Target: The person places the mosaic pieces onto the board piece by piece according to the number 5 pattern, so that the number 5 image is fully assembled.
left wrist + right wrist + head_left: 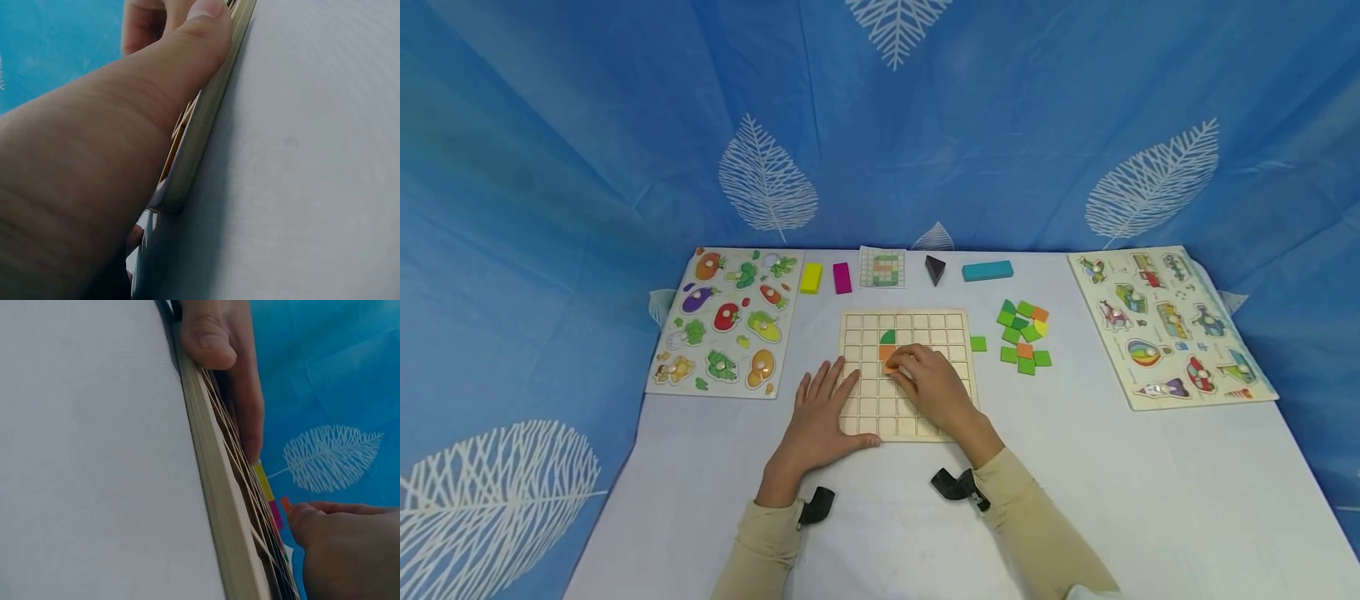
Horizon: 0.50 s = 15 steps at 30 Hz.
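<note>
Right hand pinches orange tile on grid board; left hand spread flat, steadying board.

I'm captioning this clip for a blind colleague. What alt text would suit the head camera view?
A person's right hand presses an orange tile into a wooden grid board on a white table, while the left hand lies flat on the board's left edge. A green piece sits in the grid; loose green and orange tiles lie to the right, with two peg puzzles at either side.
</note>
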Tool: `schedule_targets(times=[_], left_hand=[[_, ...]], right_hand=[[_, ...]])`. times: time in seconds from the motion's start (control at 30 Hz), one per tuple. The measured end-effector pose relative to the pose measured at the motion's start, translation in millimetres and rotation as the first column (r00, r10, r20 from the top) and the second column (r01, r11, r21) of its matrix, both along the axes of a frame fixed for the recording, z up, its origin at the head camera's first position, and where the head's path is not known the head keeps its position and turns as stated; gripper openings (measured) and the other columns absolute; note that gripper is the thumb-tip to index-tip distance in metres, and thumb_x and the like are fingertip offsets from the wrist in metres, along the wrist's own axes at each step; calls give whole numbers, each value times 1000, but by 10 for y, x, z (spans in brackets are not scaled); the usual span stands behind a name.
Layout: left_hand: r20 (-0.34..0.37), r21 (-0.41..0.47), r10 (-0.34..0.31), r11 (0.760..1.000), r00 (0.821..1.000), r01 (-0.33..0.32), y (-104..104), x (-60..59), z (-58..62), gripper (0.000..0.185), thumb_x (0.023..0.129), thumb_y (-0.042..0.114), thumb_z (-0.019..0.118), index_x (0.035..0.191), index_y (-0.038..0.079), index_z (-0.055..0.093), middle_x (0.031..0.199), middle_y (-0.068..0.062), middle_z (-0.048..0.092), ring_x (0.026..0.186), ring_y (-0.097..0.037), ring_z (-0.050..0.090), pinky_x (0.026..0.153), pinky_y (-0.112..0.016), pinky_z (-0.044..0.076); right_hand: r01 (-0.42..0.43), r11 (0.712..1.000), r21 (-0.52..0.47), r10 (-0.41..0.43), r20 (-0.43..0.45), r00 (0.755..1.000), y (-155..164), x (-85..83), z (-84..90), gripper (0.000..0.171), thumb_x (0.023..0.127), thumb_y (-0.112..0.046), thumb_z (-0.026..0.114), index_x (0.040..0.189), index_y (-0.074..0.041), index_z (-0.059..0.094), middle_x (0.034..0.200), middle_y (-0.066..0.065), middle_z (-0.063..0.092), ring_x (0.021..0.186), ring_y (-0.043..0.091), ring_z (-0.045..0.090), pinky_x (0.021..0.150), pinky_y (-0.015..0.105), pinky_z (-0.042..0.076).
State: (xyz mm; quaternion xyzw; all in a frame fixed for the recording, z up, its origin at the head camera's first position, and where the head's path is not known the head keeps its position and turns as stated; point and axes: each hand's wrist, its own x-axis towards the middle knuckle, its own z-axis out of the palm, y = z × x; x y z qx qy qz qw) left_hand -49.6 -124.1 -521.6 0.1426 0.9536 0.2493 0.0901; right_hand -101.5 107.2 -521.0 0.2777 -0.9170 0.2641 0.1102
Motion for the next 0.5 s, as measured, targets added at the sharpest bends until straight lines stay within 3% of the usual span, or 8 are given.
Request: schedule_targets(times=[0.5], left_hand=[[18,-10,-1,1000,1000,2,5,9,25,112,74,71,77,161,17,33,173,-7,13,161,-33,8,128,-59,3]], right_hand=[[-3,997,75,7,-54,999,-55,-12,-57,17,98,-28,70,109,-18,79,114,-2,72,99,19,68,86,37,56]])
